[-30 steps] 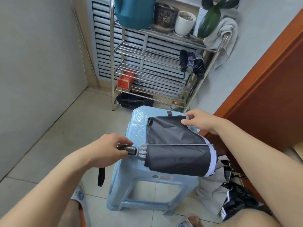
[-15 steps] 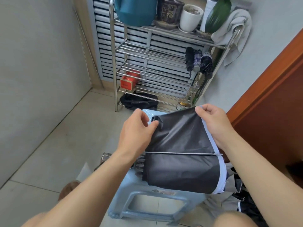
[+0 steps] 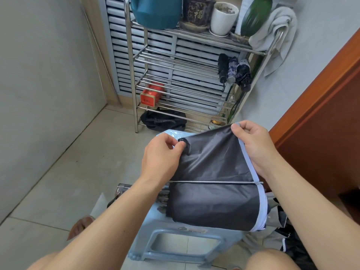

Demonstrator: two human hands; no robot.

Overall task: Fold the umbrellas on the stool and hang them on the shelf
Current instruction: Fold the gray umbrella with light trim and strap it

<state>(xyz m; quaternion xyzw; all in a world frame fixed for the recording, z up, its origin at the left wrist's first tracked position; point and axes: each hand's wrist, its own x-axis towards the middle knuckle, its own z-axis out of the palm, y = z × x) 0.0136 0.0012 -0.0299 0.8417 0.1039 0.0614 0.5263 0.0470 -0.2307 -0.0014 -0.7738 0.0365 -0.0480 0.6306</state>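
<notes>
Bare forearms with no sleeves, bare knees, a brown sandal [image 3: 79, 228] on one foot.

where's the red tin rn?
Head view, upper centre-left: the red tin lies on a lower rung tier at the left end of the metal shelf, above the black bag on the bottom tier.

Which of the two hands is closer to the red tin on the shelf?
Left. The left hand pinches the umbrella fabric just below the red tin; the right hand grips the far right corner.
</notes>
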